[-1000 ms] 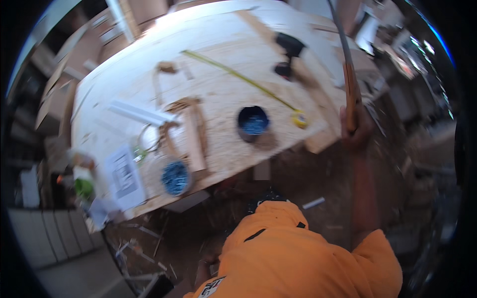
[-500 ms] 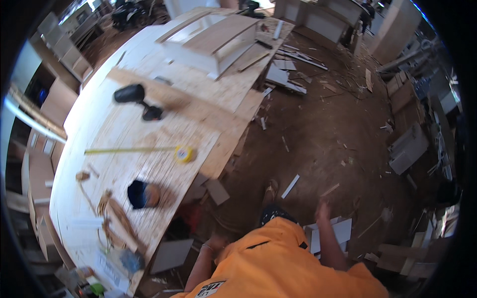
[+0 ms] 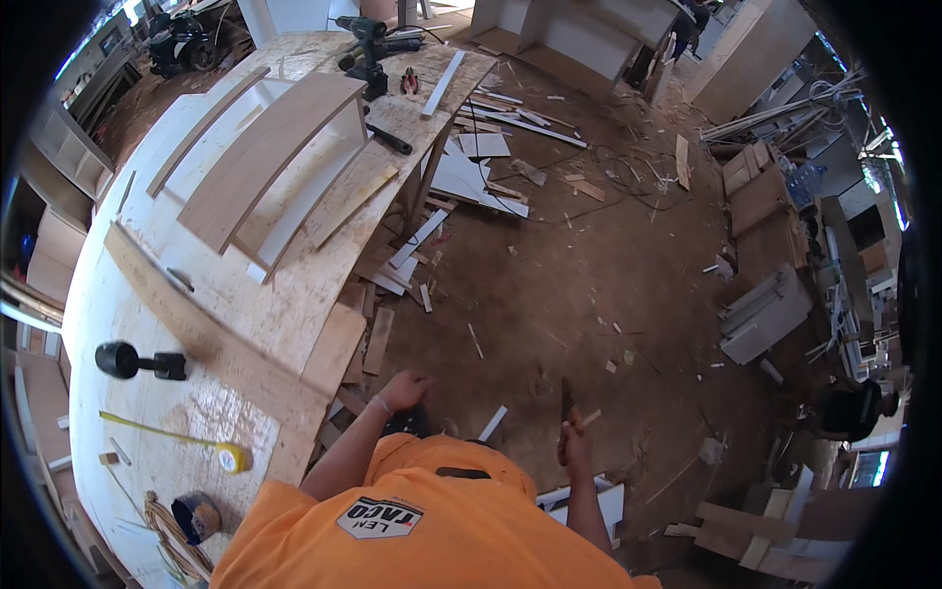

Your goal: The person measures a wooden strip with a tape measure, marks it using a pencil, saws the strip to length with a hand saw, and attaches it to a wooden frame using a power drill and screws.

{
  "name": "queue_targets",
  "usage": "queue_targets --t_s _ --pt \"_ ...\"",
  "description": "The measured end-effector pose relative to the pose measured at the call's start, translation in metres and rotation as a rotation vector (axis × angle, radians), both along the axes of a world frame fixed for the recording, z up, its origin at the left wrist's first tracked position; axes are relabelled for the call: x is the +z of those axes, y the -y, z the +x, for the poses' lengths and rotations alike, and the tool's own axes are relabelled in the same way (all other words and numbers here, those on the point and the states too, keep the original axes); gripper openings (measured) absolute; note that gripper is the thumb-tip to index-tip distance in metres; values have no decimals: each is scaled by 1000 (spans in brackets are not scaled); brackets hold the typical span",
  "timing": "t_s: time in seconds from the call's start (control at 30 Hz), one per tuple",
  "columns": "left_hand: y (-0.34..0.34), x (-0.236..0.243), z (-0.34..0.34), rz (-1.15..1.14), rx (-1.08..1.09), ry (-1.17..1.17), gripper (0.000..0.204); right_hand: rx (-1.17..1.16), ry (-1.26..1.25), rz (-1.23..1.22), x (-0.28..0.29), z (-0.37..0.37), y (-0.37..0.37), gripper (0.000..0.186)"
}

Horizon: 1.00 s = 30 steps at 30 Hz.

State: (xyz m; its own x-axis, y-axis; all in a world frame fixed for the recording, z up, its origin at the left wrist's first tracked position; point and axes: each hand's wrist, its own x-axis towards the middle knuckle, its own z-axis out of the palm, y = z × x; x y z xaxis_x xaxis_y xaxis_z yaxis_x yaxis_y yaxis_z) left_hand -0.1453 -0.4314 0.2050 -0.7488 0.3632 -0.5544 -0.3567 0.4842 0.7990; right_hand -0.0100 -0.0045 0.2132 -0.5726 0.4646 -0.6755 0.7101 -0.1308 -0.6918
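Note:
My right hand [image 3: 573,444] is closed round a dark, narrow tool [image 3: 567,398] that points away over the brown floor; its exact kind is unclear. By the table's right edge hangs my left hand [image 3: 405,389], fingers loosely curled, with nothing visible in it. To the left, the long pale worktable [image 3: 250,309] carries an open wooden box frame [image 3: 275,157] and a long plank [image 3: 186,319]. A black cordless drill [image 3: 140,361] lies beside that plank. Nearer me are a yellow tape measure [image 3: 231,457] with its blade out and a dark blue cup-shaped container [image 3: 196,517].
At the table's far end are a green drill [image 3: 365,54], pliers [image 3: 409,80] and a black-handled tool [image 3: 389,137]. White board offcuts [image 3: 461,182] and a dark cable [image 3: 628,177] lie on the littered floor. Cabinet pieces [image 3: 765,319] line the right side.
My view has shifted forward along the table, so its far end with the green drill and pliers shows. Both hands have swung farther forward, and the dark tool in my right hand now shows.

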Motion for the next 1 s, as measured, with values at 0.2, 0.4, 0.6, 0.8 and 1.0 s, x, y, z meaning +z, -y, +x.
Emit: queue_targets --t_s 0.2,0.4,0.6,0.8,1.0 --pt "-13 60 -248 215 269 -250 42 2 -60 132 -34 -136 -9 20" --pt "-15 60 -545 -205 568 -764 50 384 340 418 -61 -176 -23 35" --pt "27 12 -745 -796 662 -711 59 587 311 423 -50 -278 -31 46" --pt "-35 35 -756 -597 612 -718 42 608 312 390 -68 -414 -86 46" --pt "-62 41 -772 -681 723 -570 33 716 -17 452 -75 -599 -188 45"
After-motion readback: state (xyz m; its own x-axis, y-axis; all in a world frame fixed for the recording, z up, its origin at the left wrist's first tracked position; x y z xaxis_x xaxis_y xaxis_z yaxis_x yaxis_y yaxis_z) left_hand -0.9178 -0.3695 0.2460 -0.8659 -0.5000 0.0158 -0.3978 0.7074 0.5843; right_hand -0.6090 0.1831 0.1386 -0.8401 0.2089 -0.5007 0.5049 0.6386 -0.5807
